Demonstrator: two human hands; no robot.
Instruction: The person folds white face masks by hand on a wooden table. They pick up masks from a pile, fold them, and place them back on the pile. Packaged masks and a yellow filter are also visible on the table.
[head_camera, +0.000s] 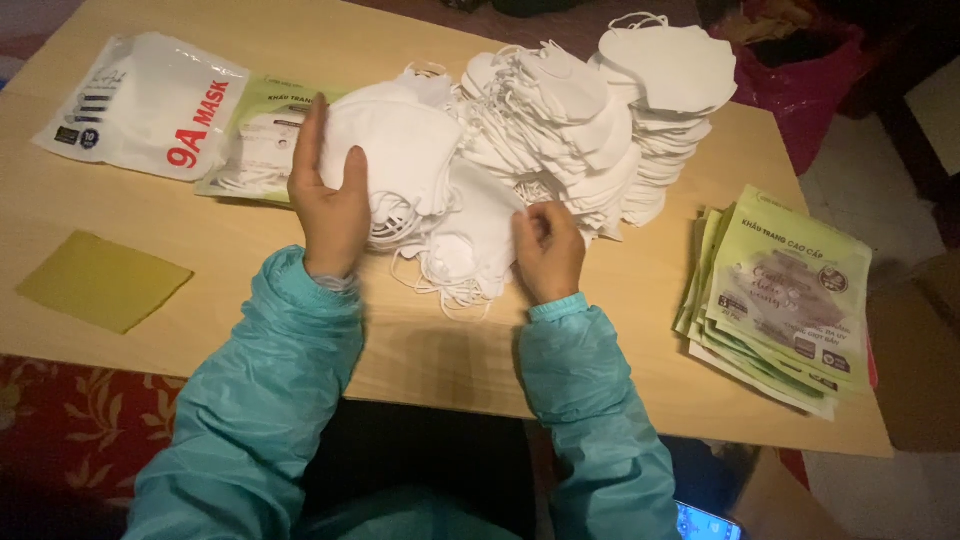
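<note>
White masks (400, 160) gripped under left hand (328, 205) fingers; right hand (548, 250) fingers pinched on another mask (470, 240).

A white pouch (145, 105) and green one (262, 140) lie far left, green-white pouches (785, 295) stacked right, perhaps a screen (705, 522) below

A pale wooden table (620, 300) stands over a red floral rug (70, 420) in dim light.

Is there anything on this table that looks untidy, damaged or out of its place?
Nothing looks damaged or spilled. The white masks lie in leaning, fanned rows, with ear loops trailing loose by the right hand. The left hand grips a small stack. The green pouches at the right edge are stacked slightly askew.
</note>
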